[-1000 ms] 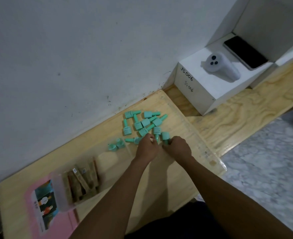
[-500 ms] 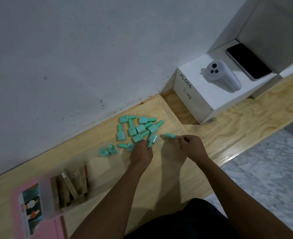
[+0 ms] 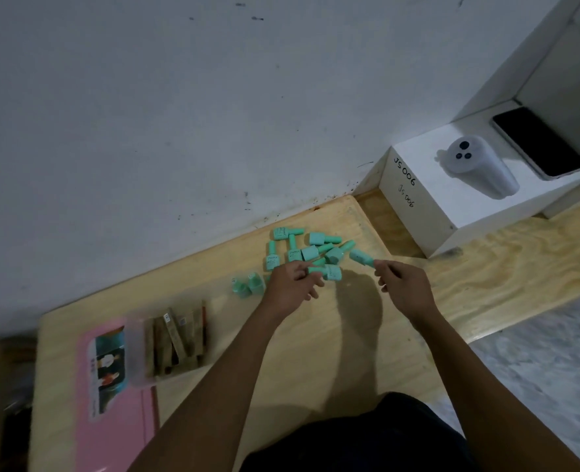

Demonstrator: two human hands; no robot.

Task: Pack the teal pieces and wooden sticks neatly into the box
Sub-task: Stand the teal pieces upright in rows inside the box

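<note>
right hand [image 3: 402,287] pinches a teal piece [image 3: 361,257] by its stem, pointing away-left; left hand [image 3: 293,284] fingers grip another; clear box [image 3: 166,342] lies well left.

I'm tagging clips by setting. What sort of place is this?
Probably a plain indoor room with a makeshift work corner: a plywood bench against a scuffed white wall, and a marble-patterned floor.

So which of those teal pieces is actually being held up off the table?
The teal piece pinched in the right hand fingers, at the right edge of the cluster. The other teal pieces lie on the wooden board.
</note>
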